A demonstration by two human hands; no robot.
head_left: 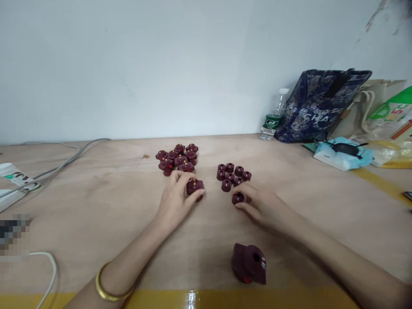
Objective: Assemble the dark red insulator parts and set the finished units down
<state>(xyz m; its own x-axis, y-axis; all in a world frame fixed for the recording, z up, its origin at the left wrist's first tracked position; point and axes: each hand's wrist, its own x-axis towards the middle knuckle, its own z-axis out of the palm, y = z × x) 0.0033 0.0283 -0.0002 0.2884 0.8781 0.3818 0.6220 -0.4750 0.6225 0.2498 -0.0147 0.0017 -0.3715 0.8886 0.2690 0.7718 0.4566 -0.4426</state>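
Note:
My left hand (175,195) has its thumb and fingers round a dark maroon part with a flat angular top and small gold pins (195,186). Just beyond it sits a cluster of several similar pinned parts (180,160). My right hand (257,199) pinches a small round maroon cap with a hole in its top (238,198). Several matching caps (229,176) stand grouped beside its fingertips. Closer to me, between my forearms, a larger-looking maroon piece (249,263) lies tilted, showing a round hole and a bit of red.
At the back right are a water bottle (272,120), a dark patterned bag (317,107) and a blue tissue pack (343,156) with a black object on it. Grey cables (69,161) and a white container (17,175) lie left. Yellow tape (161,299) runs along the near edge.

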